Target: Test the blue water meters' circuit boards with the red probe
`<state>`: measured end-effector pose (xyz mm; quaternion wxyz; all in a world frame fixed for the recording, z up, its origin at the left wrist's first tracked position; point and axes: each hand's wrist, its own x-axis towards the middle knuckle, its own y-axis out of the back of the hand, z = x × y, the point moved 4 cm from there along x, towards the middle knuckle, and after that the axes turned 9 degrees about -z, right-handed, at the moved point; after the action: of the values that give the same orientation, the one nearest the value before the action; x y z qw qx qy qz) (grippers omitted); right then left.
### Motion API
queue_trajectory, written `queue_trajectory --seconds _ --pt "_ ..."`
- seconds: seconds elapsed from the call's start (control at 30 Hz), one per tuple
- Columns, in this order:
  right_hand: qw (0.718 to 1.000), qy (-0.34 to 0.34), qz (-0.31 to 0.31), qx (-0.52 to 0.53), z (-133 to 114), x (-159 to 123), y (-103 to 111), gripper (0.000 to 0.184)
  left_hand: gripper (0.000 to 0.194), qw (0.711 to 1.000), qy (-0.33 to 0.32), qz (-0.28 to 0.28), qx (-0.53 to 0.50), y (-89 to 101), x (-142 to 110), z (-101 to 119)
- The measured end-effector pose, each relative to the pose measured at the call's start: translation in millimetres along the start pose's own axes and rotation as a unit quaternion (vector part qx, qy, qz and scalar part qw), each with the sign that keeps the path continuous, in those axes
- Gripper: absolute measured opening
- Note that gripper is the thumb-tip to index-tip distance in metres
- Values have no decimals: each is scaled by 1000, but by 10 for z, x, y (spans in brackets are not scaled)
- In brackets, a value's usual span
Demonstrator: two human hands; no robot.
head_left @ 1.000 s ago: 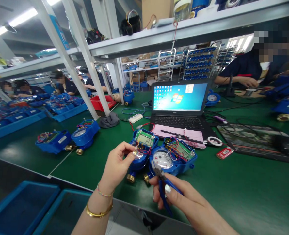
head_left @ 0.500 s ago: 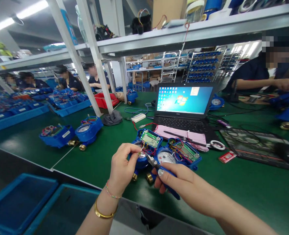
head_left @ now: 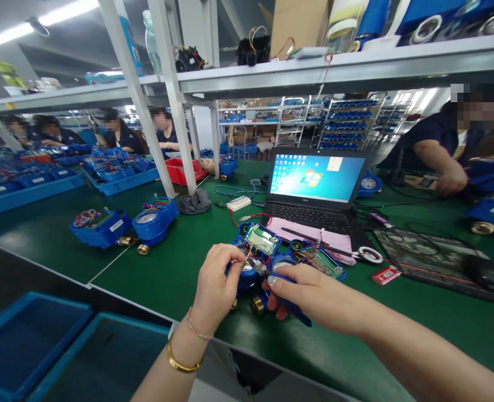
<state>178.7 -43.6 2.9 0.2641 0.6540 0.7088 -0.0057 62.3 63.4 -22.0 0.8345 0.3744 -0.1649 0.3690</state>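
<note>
My left hand (head_left: 218, 282) is closed in a pinch on thin wires (head_left: 249, 254) over a blue water meter (head_left: 253, 279). That meter's lid stands raised behind, showing a green circuit board with a small display (head_left: 260, 239). In my right hand (head_left: 307, 287) are blue-handled pliers (head_left: 258, 267), their jaws close to the pinched wires and my left fingertips. Whether the jaws touch the wires I cannot tell. A second opened meter (head_left: 320, 259) lies just right of the first, partly covered by my right hand.
Behind the meters stands a laptop (head_left: 313, 178), with a pink cloth (head_left: 334, 240) in front. A red battery-like pack (head_left: 386, 275) and a mouse (head_left: 487, 272) lie to the right. Two more meters (head_left: 154, 220) stand left, near a grey cloth (head_left: 194, 202). A co-worker (head_left: 439, 145) sits at right.
The pliers' jaws are slightly nearer my left fingertips, and my right hand covers more of the second meter's dial. The view has shifted slightly. The co-worker's hand at right has lowered.
</note>
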Motion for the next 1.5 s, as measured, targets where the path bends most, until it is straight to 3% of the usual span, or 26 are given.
queue_trajectory --seconds 0.33,0.5,0.77,0.93,1.1,1.23,1.5 --pt "999 21 9 41 33 -13 9 34 8 985 89 -42 -139 -57 96 -100" --pt "997 67 7 39 101 -155 -24 44 12 968 134 -71 -200 -39 169 -142" --pt "989 100 37 98 269 -361 -200 41 13 957 161 -111 -213 -30 217 -136" --pt "985 119 121 -16 161 -418 -127 31 12 961 157 -111 -200 -37 227 -114" --pt "956 161 230 -86 -40 -277 6 15 11 968 137 -93 -189 -42 230 -105" --pt "949 209 224 -72 -59 -71 -18 19 12 971 131 -85 -183 -45 219 -132" --pt "954 213 212 -17 13 3 -31 15 17 965 155 -90 -189 -101 195 -148"
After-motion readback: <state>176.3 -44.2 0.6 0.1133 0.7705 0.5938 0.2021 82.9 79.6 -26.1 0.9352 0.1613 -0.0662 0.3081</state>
